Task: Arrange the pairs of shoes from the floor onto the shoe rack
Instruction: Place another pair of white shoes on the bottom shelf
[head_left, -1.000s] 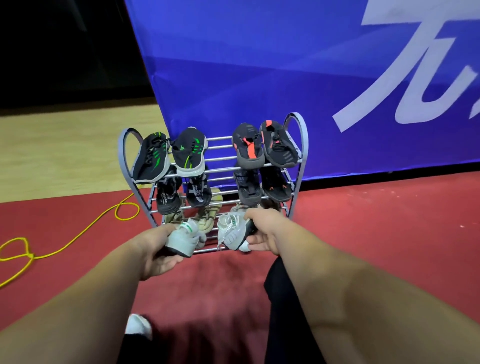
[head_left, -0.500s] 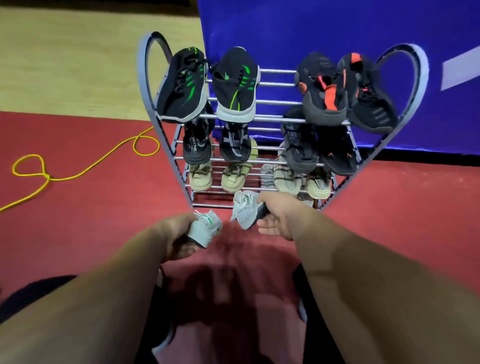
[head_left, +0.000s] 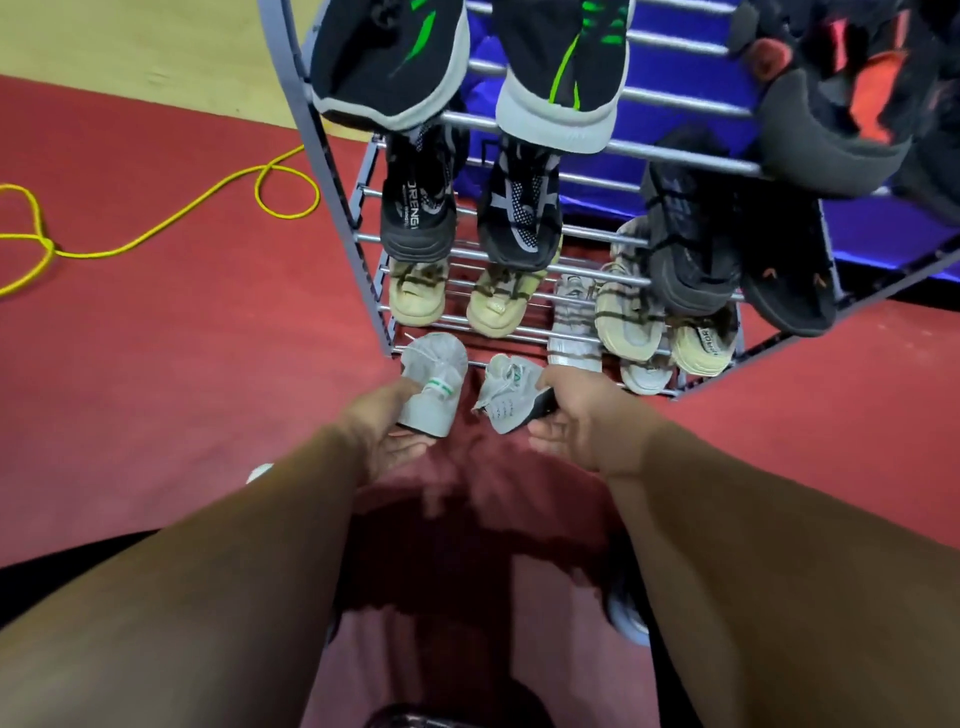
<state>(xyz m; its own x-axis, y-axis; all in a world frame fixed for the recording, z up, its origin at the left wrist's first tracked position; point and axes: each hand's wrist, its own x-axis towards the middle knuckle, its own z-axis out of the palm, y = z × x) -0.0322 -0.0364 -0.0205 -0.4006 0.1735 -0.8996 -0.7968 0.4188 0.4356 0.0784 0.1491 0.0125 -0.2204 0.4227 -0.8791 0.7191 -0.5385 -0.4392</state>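
red floor (head_left: 156, 364), blue banner (head_left: 872, 228) behind. the left hand (head_left: 384, 421) grips a small grey shoe (head_left: 434, 379) by its heel and the right hand (head_left: 582, 415) grips the second grey shoe (head_left: 506, 395), both toes at the bottom rail of the shoe rack (head_left: 332, 171), whose upper tiers hold pairs. a yellow cord (head_left: 171, 223) lies to the left.

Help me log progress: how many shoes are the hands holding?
2: left grey sneaker in the left hand, right grey sneaker in the right hand, both by the shoe rack's bottom rail.
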